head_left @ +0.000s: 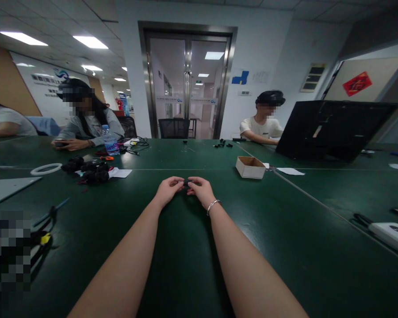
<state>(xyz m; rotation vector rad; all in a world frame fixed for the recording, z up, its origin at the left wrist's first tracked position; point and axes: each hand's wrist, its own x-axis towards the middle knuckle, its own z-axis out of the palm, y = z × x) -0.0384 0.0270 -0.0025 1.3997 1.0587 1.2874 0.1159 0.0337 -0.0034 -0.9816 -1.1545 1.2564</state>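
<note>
Head view: both forearms stretched out over the green table (192,265). Left hand (168,190) and right hand (201,190) meet at table centre, fingertips pinched together on a small black part (186,183). Part sits between the two sets of fingers, just above or on the table surface, can't tell which. Mostly hidden by the fingers, so shape unclear. Both hands closed on it. Silver bracelet (213,205) on the right wrist.

Around it: small open cardboard box (250,167) right of the hands, near but apart. White paper sheet (290,171) just past the box. Open black laptop (331,129), back of its lid towards camera, far right. White device (392,233) at the right edge, dark cable beside it.

Left side: pile of black parts (89,171) on white paper, white ring (46,168) further left, water bottle (110,140) behind the pile. Black tool (49,213) near the left edge.

Few loose black bits (223,143) at the far edge of the table, well apart from the hands.

Other people: one seated far left (86,128), hands on the table; one seated far right behind the laptop (262,128); a sleeve (6,123) at the left edge. Glass double door (187,88) behind.
</note>
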